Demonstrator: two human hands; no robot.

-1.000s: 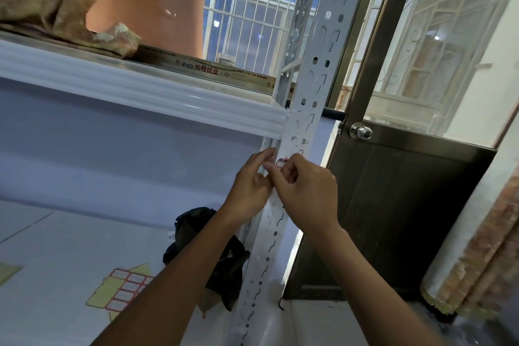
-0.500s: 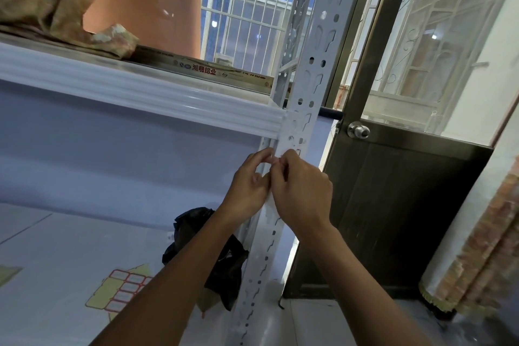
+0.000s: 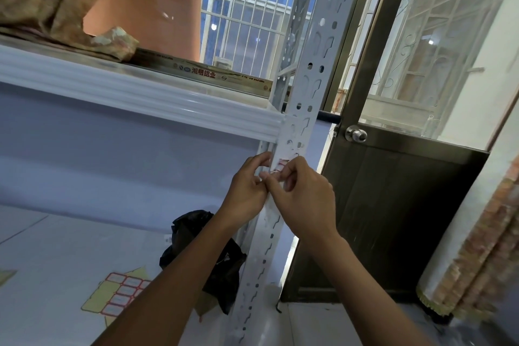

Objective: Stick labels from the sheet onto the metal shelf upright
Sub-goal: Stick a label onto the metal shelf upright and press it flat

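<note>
- Centre frame: our left hand (image 3: 247, 191) and right hand (image 3: 303, 199) pinch a red-bordered label (image 3: 282, 163) on the white upright (image 3: 309, 93).
- Paper-light, floppy, sticky, we judge: hold its edges.

Both hands meet at the white perforated upright (image 3: 306, 109), just below the shelf (image 3: 140, 93). The right hand (image 3: 303, 199) pinches a red-bordered label (image 3: 281, 163) against the metal. The left hand (image 3: 247, 191) curls its fingers (image 3: 262, 159) on the label's left end at the upright's edge. Below lie the label sheet (image 3: 120, 292) and 1 black bag (image 3: 196, 233).
</note>
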